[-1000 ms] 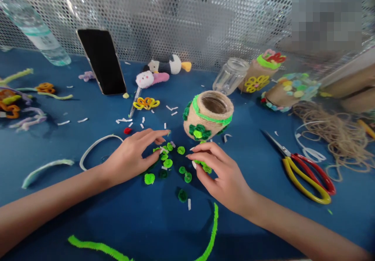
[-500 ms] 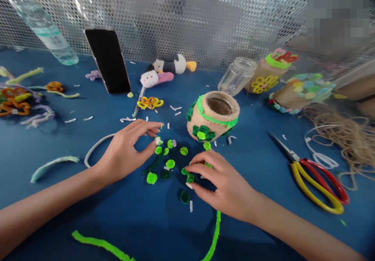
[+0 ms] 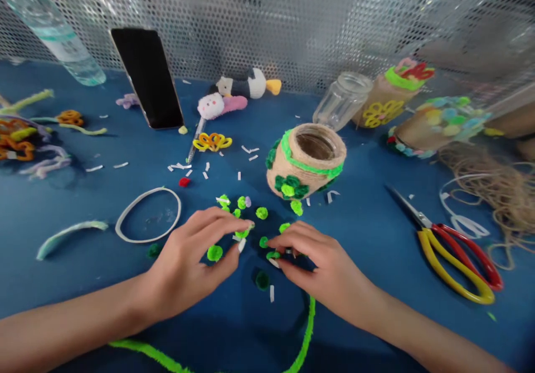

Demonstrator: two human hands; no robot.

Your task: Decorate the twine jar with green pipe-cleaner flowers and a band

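Note:
My left hand (image 3: 196,256) hovers with thumb and index apart around a light green pom-pom (image 3: 241,233), which lies with a white paper slip beneath it; no grip shows. At the right, my right hand (image 3: 320,253) has its fingers curved and apart. Its index tip is at a small green pom-pom (image 3: 263,242), and another darker green pom-pom (image 3: 273,255) sits by the thumb. Nearer me lies a dark green pom-pom (image 3: 262,280). Behind the hands stands a twine-wrapped jar (image 3: 288,166) with a green band and pipe-cleaner flowers.
Scissors (image 3: 453,261) and loose twine (image 3: 493,189) lie right. A clear glass jar (image 3: 340,102) and decorated jars stand behind. A phone (image 3: 148,80), water bottle (image 3: 67,44) and white ring (image 3: 179,211) are left. A green pipe cleaner (image 3: 307,328) curves in front.
My left hand has moved right and nearer me, uncovering the white ring and a red pom-pom. My right hand stays almost in place, its thumb slightly shifted. The view has shifted slightly.

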